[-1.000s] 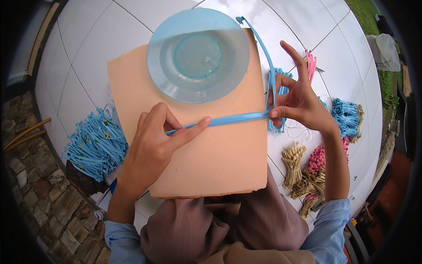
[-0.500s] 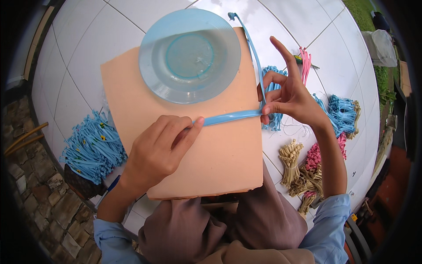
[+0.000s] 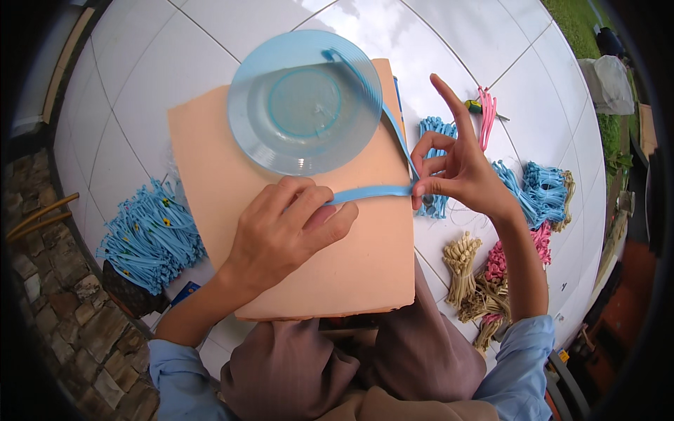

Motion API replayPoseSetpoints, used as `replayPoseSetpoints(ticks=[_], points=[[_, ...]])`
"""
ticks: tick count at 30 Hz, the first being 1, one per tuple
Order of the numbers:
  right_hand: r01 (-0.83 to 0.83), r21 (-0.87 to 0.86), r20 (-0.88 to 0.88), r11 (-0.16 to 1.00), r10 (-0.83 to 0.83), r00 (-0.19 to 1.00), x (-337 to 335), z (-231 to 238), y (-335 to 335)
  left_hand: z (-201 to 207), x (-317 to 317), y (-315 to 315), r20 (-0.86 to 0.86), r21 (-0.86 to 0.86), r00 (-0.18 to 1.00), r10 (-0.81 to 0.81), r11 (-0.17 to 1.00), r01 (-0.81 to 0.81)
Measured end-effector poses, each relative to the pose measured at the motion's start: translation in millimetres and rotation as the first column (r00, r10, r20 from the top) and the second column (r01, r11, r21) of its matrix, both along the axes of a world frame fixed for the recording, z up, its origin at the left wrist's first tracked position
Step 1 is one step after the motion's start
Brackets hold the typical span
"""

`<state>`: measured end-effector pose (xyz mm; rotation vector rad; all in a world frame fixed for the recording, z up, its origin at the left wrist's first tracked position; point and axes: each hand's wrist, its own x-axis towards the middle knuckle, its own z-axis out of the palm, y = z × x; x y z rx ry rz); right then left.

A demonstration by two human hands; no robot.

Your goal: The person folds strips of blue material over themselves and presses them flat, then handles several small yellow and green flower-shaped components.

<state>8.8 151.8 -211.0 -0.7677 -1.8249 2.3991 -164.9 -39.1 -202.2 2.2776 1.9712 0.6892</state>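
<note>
Blue strip (image 3: 372, 192) | glossy, narrow | bent sharply at right fingers (image 3: 437, 186)

I am on what looks like a home's open porch: white tiled floor (image 3: 463, 45) around me, stone paving (image 3: 81, 316) at left, grass (image 3: 570, 22) at upper right.

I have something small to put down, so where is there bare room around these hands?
Bare: the peach board between the blue strip and its near edge, right of the left hand; also white tiles left of the board, beyond the blue pile. Crowded: right of the board, with blue bundles, pink bundles and beige bundles.
</note>
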Motion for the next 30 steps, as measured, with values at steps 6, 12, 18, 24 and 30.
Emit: replayPoseSetpoints(ticks=[6,12,18,24,30], points=[[-0.024,0.293,0.059,0.956,0.007,0.998,2.7,6.0,-4.4,-2.6,9.0,0.4,-0.020,0.014,0.999,0.043,0.999,-0.042],[0.115,0.182,0.145,0.977,-0.142,0.979,-4.3,20.6,-14.8,0.6,9.7,2.9,0.010,-0.006,0.998,0.058,0.998,-0.058],[0.264,0.160,0.068,0.951,-0.278,0.958,1.9,10.9,-25.8,0.1,11.4,1.5,0.012,-0.015,0.997,0.071,0.997,-0.071],[0.258,0.151,0.077,0.954,-0.271,0.960,1.3,10.0,-25.8,-8.6,10.4,-1.6,0.016,0.008,0.998,0.066,0.998,-0.067],[0.285,0.192,0.033,0.939,-0.297,0.954,-0.5,12.7,-28.4,-12.5,12.5,-4.1,-0.011,0.035,0.998,0.066,0.997,-0.066]])
